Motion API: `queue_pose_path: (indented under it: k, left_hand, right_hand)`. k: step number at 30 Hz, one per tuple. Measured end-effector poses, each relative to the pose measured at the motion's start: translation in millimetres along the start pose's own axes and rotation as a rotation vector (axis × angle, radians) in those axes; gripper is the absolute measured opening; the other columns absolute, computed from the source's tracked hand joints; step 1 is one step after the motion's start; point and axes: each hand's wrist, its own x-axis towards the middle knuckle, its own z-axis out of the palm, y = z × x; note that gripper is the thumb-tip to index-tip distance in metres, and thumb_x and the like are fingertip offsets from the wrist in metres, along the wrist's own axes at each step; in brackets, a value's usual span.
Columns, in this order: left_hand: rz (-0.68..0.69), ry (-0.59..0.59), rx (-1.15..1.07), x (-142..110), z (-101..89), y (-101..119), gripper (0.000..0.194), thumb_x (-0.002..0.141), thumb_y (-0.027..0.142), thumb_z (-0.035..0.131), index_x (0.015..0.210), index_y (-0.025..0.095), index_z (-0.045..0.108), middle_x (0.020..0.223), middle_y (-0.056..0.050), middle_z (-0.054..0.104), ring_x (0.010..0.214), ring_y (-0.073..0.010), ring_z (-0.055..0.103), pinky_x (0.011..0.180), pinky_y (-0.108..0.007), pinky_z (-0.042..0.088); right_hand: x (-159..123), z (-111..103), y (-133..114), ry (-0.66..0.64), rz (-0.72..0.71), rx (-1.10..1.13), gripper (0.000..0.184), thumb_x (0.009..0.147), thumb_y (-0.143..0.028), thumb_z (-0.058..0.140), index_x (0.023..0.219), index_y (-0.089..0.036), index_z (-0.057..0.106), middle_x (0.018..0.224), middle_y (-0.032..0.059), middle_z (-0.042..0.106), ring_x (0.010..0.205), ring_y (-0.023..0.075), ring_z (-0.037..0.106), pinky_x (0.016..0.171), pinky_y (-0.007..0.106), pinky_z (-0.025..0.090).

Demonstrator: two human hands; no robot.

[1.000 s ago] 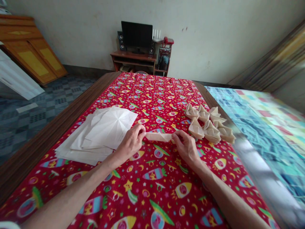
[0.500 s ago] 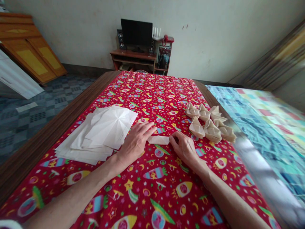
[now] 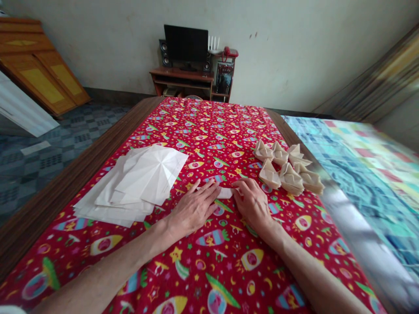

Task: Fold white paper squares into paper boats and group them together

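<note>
Over cloth-covered bench [image 3: 119,134], resting left hand [image 3: 194,208] flat with grip wide on paper strip [image 3: 225,193]; touching its right end with right hand [image 3: 253,203], cannot tell whether pinching.

A plain, pale-walled room, seen down the length of the covered surface [image 3: 101,152].
From my feed, the wall [image 3: 294,52] ahead is greyish, with a few dark marks, and before it a reddish-brown stand [image 3: 183,77] carries a dark monitor [image 3: 186,46] between black speakers [image 3: 164,52], with a red telephone [image 3: 230,52] to the right. On my left I see a wooden cabinet [image 3: 46,69] with yellow door panels and blue-grey patterned floor tiles [image 3: 98,120]. On my right, bright patchwork bedding [image 3: 343,144] lies on what may be a bed, though that side is blurred; a striped curtain [image 3: 369,83] hangs beyond, and the light is soft.
</note>
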Motion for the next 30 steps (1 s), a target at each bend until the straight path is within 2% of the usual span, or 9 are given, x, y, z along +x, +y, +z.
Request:
queue_pose_path:
  k: [3, 5, 7, 10, 13, 17, 26, 30]
  left_hand:
    - [-0.007, -0.03, -0.003, 0, 1.6, 0, 0.044, 0.099, 0.036, 0.031, 0.139, 0.019, 0.039, 0.148, -0.006, 0.037, 0.14, -0.0194, 0.025, 0.115, -0.043, 0.018]
    - [-0.009, -0.039, -0.003, -1, 1.9, 0, 0.045, 0.099, 0.035, 0.031, 0.14, 0.018, 0.038, 0.148, -0.006, 0.036, 0.141, -0.019, 0.024, 0.115, -0.043, 0.018]
    - [-0.014, -0.037, 0.003, -2, 1.2, 0, 0.045, 0.098, 0.033, 0.033, 0.141, 0.016, 0.036, 0.149, -0.007, 0.035, 0.141, -0.0187, 0.023, 0.115, -0.042, 0.019]
    - [-0.016, -0.038, 0.017, -6, -1.0, 0, 0.047, 0.098, 0.033, 0.032, 0.142, 0.015, 0.033, 0.151, -0.008, 0.03, 0.141, -0.0193, 0.023, 0.115, -0.042, 0.02]
    - [-0.014, -0.047, 0.034, -10, -3.0, -3, 0.048, 0.098, 0.034, 0.032, 0.143, 0.016, 0.032, 0.153, -0.007, 0.025, 0.141, -0.0206, 0.023, 0.114, -0.044, 0.019]
    - [-0.012, -0.046, 0.046, -17, -4.4, -9, 0.046, 0.097, 0.031, 0.034, 0.141, 0.017, 0.036, 0.152, -0.007, 0.027, 0.14, -0.0205, 0.026, 0.114, -0.044, 0.019]
    - [-0.068, -0.042, 0.022, -33, -14.4, -20, 0.041, 0.097, 0.027, 0.035, 0.138, 0.02, 0.042, 0.146, -0.005, 0.039, 0.136, -0.0194, 0.035, 0.112, -0.044, 0.025]
    - [-0.101, 0.04, -0.027, -29, -10.4, -25, 0.038, 0.096, 0.025, 0.039, 0.131, 0.018, 0.051, 0.139, -0.007, 0.049, 0.13, -0.021, 0.043, 0.108, -0.044, 0.034]
  right_hand:
    - [-7, -2, -11, -0.017, -0.201, -0.023, 0.031, 0.09, -0.013, 0.041, 0.115, -0.013, 0.06, 0.128, 0.0139, 0.057, 0.114, 0.0262, 0.054, 0.092, 0.039, 0.045]
    - [-12, -1, -18, -0.089, -0.325, -0.006, 0.039, 0.092, -0.012, 0.037, 0.128, -0.01, 0.052, 0.138, 0.0141, 0.049, 0.127, 0.025, 0.044, 0.103, 0.042, 0.039]
    - [-17, 0, -23, -0.169, -0.372, 0.001, 0.044, 0.095, -0.02, 0.038, 0.137, -0.009, 0.042, 0.144, 0.0143, 0.041, 0.134, 0.0241, 0.036, 0.11, 0.044, 0.032]
    - [-21, -1, -23, -0.273, -0.366, -0.008, 0.056, 0.096, -0.037, 0.04, 0.143, -0.008, 0.032, 0.148, 0.0141, 0.032, 0.137, 0.0244, 0.03, 0.111, 0.047, 0.031]
    - [-23, -5, -16, -0.323, -0.356, -0.01, 0.055, 0.096, -0.038, 0.038, 0.143, -0.01, 0.033, 0.148, 0.0133, 0.033, 0.138, 0.0249, 0.029, 0.111, 0.049, 0.03]
    - [-25, -9, -10, -0.282, -0.341, 0.011, 0.049, 0.096, -0.034, 0.039, 0.14, -0.012, 0.04, 0.144, 0.0134, 0.039, 0.135, 0.0255, 0.034, 0.11, 0.051, 0.031]
    - [-32, -13, -3, -0.21, -0.27, 0.049, 0.04, 0.096, -0.027, 0.039, 0.132, -0.014, 0.051, 0.137, 0.011, 0.05, 0.131, 0.0241, 0.041, 0.108, 0.047, 0.035]
    - [-25, -12, 4, -0.144, -0.17, 0.153, 0.03, 0.095, -0.025, 0.043, 0.117, -0.018, 0.062, 0.126, 0.0084, 0.06, 0.122, 0.0228, 0.051, 0.101, 0.043, 0.042]
